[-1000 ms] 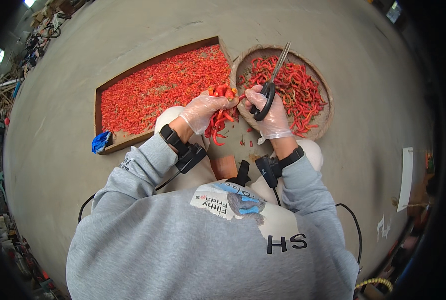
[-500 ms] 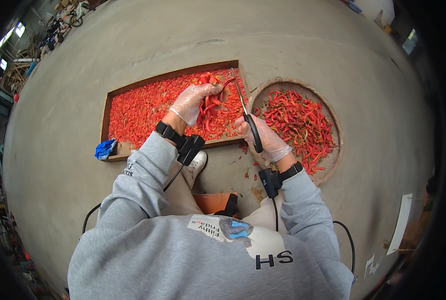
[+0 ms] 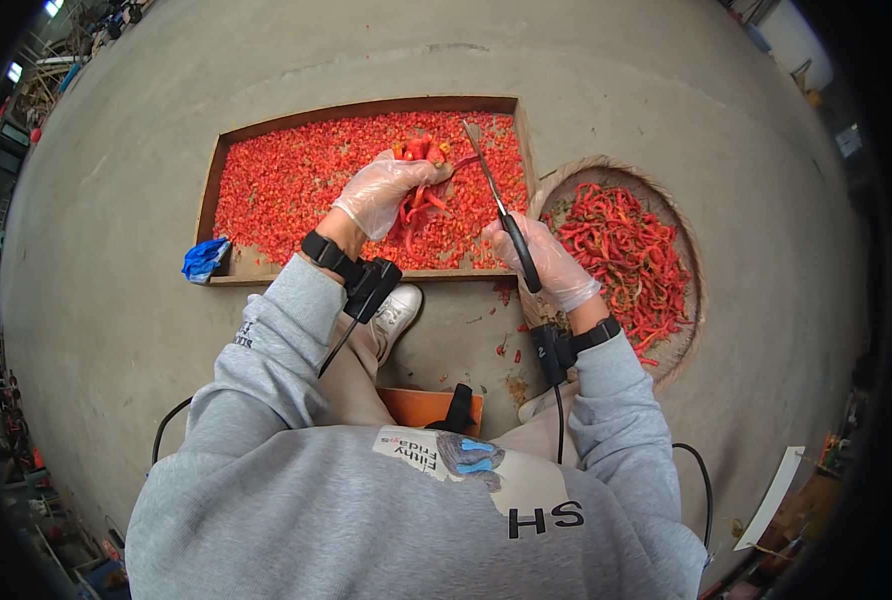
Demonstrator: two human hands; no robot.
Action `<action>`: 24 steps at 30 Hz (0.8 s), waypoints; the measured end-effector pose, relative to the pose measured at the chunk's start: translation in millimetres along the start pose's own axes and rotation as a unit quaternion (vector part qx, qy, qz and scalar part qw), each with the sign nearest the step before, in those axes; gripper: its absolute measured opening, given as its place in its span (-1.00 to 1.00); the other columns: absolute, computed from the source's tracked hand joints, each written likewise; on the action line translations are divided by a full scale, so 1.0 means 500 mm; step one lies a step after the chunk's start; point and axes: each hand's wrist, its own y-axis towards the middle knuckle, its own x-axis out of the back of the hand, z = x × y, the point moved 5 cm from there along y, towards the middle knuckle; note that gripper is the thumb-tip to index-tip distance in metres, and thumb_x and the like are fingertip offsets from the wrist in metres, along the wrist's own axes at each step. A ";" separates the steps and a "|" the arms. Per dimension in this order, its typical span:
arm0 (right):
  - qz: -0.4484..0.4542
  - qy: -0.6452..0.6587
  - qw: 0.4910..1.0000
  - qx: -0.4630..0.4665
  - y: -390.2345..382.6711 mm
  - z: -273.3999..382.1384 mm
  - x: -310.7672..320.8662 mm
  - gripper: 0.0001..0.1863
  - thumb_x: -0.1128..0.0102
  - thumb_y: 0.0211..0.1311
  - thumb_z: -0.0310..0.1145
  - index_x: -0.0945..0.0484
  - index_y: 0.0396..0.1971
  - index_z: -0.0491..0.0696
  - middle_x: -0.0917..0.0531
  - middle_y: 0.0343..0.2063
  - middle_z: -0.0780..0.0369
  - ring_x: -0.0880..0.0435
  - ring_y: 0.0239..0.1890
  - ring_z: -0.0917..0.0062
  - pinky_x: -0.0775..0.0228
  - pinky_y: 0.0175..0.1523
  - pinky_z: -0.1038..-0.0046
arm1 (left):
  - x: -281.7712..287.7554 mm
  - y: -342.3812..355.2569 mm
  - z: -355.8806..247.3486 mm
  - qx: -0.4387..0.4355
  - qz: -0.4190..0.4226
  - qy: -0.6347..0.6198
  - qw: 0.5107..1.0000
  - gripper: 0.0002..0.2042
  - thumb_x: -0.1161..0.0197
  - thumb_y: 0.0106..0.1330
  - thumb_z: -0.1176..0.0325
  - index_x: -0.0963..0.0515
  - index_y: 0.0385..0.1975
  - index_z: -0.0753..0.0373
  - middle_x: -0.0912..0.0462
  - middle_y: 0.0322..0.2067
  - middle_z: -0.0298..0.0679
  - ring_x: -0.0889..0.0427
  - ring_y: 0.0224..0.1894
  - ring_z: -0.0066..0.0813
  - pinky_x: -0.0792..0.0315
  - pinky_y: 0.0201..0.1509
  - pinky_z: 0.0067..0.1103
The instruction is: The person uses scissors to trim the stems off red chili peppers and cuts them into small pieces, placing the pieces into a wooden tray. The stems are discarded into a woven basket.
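Observation:
A bunch of red chili peppers (image 3: 416,212) is clasped in my left hand (image 3: 376,195), which wears a clear plastic glove. The fingers are closed round it over the tray, and one pepper sticks out toward the blades. My right hand (image 3: 561,268), gloved the same way, grips black-handled scissors (image 3: 522,252) with the blades pointing away from me beside that pepper. Whether the blades touch it, I cannot tell. Beneath lies a shallow wooden tray (image 3: 446,274) spread with chopped red chili pieces (image 3: 286,190).
At the right, a round woven basket (image 3: 701,300) holds a heap of whole red chilies (image 3: 631,255). A crumpled blue wrapper (image 3: 205,260) sits at the tray's near left corner. Close to my legs are an orange object (image 3: 421,408) and my white shoe (image 3: 396,312). Chili scraps dot the concrete floor.
The view has shifted, so tray and basket appear farther right. My right hand and the scissors sit slightly farther right, away from the left hand. Both hands keep their hold.

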 end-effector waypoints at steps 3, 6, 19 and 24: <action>0.014 0.057 0.996 -0.072 0.008 -0.017 0.007 -0.82 -0.19 0.17 -0.28 -0.47 -0.39 -0.07 -0.40 -0.55 0.46 -0.32 -0.52 0.81 -0.15 -0.41 0.73 | 0.005 0.013 0.000 -0.015 0.001 0.012 1.000 -0.90 -0.26 0.20 0.44 -0.49 -0.35 0.25 -0.64 -0.43 -0.20 -0.65 -0.44 -0.47 -0.54 -0.45 -0.62; -0.010 0.003 0.992 -0.126 0.009 -0.029 0.017 -0.76 -0.21 0.19 -0.19 -0.47 -0.42 -0.05 -0.40 -0.59 0.46 -0.31 -0.54 0.82 -0.14 -0.44 0.75 | 0.007 0.027 0.000 -0.014 0.001 0.024 1.000 -0.84 -0.27 0.10 0.50 -0.47 -0.35 0.30 -0.62 -0.43 -0.17 -0.66 -0.41 -0.36 -0.61 -0.41 -0.49; 0.008 0.015 0.997 -0.081 0.020 -0.103 0.022 -0.46 -0.07 0.22 0.17 -0.49 -0.25 -0.09 -0.48 -0.48 0.40 -0.36 -0.48 0.77 -0.22 -0.38 0.69 | 0.022 0.061 0.009 0.018 -0.033 0.026 0.999 -0.87 -0.31 0.13 0.44 -0.52 -0.43 0.34 -0.62 -0.56 -0.18 -0.61 -0.60 -0.43 -0.53 -0.58 -0.56; -0.002 0.039 0.995 -0.091 0.028 -0.106 0.014 -0.46 -0.09 0.21 0.17 -0.49 -0.26 -0.09 -0.47 -0.49 0.40 -0.36 -0.48 0.77 -0.20 -0.39 0.70 | 0.014 0.062 0.019 0.021 -0.047 0.016 0.999 -0.89 -0.28 0.14 0.46 -0.52 -0.43 0.35 -0.61 -0.52 -0.16 -0.61 -0.57 -0.44 -0.55 -0.55 -0.55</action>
